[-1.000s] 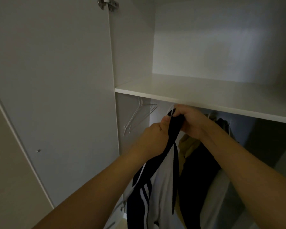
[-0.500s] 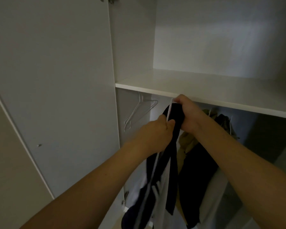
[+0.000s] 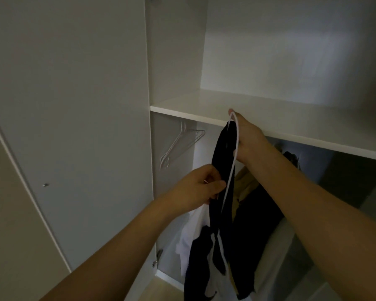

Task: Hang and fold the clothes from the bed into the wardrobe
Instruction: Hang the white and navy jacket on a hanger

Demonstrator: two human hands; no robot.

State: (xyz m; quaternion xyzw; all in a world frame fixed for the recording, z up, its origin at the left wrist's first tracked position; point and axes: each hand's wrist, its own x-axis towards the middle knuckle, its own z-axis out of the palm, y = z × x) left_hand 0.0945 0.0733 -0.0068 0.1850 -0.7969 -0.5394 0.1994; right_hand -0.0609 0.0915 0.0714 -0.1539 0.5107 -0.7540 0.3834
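The person is mid-hanging: the right hand (image 3: 249, 139) holds the white hanger (image 3: 237, 135) at one o'clock under the shelf (image 3: 291, 118), while the left hand (image 3: 201, 187) pinches the dark-and-white garment (image 3: 223, 170). Next, probably, hook it beside the clothes (image 3: 256, 205) already hung.

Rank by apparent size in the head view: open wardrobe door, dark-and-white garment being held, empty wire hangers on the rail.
1. wardrobe door, fills the left of the frame.
2. dark-and-white garment, gripped by the left hand and right hand; close to the camera, so it may look oversized.
3. empty wire hangers, smallest.
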